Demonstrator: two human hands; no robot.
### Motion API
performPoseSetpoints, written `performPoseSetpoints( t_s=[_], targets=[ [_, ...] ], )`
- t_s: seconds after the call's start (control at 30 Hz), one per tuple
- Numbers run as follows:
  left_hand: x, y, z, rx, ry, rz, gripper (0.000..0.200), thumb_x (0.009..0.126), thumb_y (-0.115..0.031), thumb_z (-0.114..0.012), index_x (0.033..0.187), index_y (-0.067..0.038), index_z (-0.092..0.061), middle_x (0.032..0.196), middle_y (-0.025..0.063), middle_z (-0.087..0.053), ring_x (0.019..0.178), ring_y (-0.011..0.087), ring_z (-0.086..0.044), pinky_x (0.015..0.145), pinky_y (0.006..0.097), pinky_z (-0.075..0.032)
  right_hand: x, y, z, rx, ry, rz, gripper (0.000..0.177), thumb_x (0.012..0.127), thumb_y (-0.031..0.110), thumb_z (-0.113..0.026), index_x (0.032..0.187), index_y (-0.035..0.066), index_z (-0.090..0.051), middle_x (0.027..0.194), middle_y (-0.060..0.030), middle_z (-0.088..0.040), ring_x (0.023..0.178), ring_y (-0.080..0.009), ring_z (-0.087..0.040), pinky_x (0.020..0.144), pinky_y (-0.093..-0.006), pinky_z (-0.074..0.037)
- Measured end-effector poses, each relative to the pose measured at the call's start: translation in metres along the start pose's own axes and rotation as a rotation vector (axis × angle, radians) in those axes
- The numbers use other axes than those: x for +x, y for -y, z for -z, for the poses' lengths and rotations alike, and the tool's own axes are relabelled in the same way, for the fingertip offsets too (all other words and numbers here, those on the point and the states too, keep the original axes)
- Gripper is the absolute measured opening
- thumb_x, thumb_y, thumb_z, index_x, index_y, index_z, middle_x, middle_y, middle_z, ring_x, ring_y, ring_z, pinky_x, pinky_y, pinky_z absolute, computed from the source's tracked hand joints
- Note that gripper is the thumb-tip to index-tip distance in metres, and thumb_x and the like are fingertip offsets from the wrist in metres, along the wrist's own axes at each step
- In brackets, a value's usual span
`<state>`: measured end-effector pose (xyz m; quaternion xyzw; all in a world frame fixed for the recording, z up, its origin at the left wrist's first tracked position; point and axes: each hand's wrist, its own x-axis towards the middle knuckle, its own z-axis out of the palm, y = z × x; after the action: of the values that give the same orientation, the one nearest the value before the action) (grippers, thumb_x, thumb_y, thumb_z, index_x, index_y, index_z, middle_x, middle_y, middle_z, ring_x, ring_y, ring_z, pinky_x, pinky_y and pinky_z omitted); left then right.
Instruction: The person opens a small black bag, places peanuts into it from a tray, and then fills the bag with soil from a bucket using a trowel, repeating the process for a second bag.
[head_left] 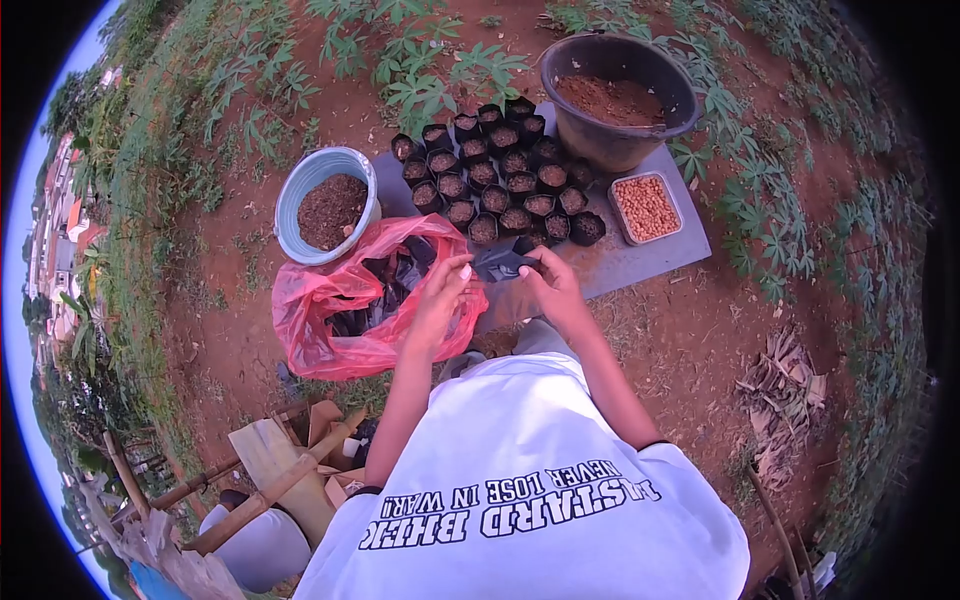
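Between my hands, just above the near edge of the board, stretches a small black plastic seedling bag (499, 265). My left hand (444, 296) pinches its left side, close to the red plastic bag. My right hand (556, 289) grips the other side with thumb and fingers. Left of my hands, the crinkled red plastic bag (305, 310) lies open with more black bags (385, 285) inside. Beyond my hands, several soil-filled seedling bags (482, 174) stand upright in close rows.
A grey board (655, 240) lies under the rows. On it are a large dark tub (600, 142) of reddish soil and a clear box of tan, grain-like pieces (646, 209). A light-blue bucket (370, 200) of dark soil stands left. Leafy plants (420, 85) grow beyond; wood and cardboard (290, 470) lie lower left.
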<state>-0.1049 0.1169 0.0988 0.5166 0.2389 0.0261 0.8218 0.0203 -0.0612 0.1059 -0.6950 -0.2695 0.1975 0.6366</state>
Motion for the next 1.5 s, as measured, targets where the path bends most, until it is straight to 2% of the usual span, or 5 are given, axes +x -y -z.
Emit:
performPoseSetpoints(
  t_s=[0.07, 0.37, 0.6, 0.9, 1.5],
  targets=[
    [0.003, -0.003, -0.021, -0.039, 0.016, -0.02, 0.042, 0.104, -0.027, -0.054, 0.141, -0.009, -0.045, 0.117, 0.0073, -0.059, 0.105, 0.0152, -0.059, 0.088, 0.031, -0.05, 0.004, 0.003, 0.009, 0.354, -0.003, -0.26, 0.006, 0.097, 0.008, -0.062, 0.097, 0.004, -0.06, 0.083, 0.0021, -0.056, 0.077, -0.0063, -0.056, 0.071, -0.0227, -0.045],
    [0.037, 0.005, -0.075, 0.298, -0.135, -0.293, 0.058, 0.094, -0.01, -0.07, 0.144, -0.007, -0.041, 0.116, 0.0074, -0.054, 0.101, 0.0132, -0.058, 0.087, 0.027, -0.049, 0.034, -0.03, 0.058, 0.6, 0.029, -0.516, 0.01, 0.101, 0.018, -0.058, 0.095, 0.01, -0.061, 0.081, 0.0029, -0.061, 0.072, -0.0074, -0.058, 0.068, -0.0226, -0.046],
    [0.05, 0.014, -0.103, -0.102, -0.378, -0.077, 0.026, 0.102, -0.022, -0.06, 0.121, -0.005, -0.053, 0.098, 0.0074, -0.063, 0.089, 0.0187, -0.067, 0.074, 0.0301, -0.053, 0.054, -0.051, 0.081, 0.653, 0.171, -0.598, 0.008, 0.102, 0.017, -0.056, 0.1, 0.01, -0.06, 0.083, 0.0016, -0.06, 0.075, -0.0097, -0.058, 0.071, -0.0251, -0.046],
    [0.042, 0.032, -0.122, -0.071, -0.525, 0.095, 0.035, 0.103, -0.045, -0.052, 0.095, -0.011, -0.054, 0.084, 0.0036, -0.061, 0.074, 0.0146, -0.065, 0.062, 0.0258, -0.048, 0.054, -0.073, 0.075, 0.845, 0.259, -0.737, 0.008, 0.102, 0.015, -0.054, 0.099, 0.01, -0.059, 0.082, 0.0005, -0.06, 0.073, -0.0123, -0.058, 0.068, -0.0264, -0.045],
    [0.052, 0.031, -0.132, 0.12, -0.677, -0.042, 0.026, 0.103, -0.027, -0.057, 0.082, -0.012, -0.054, 0.072, -0.0002, -0.06, 0.064, 0.0095, -0.063, 0.055, 0.0215, -0.043, 0.062, -0.096, 0.09, 0.743, 0.305, -0.764, 0.009, 0.101, 0.017, -0.059, 0.104, 0.01, -0.064, 0.082, 0.0024, -0.062, 0.07, -0.007, -0.058, 0.064, -0.022, -0.045]
  ],
)
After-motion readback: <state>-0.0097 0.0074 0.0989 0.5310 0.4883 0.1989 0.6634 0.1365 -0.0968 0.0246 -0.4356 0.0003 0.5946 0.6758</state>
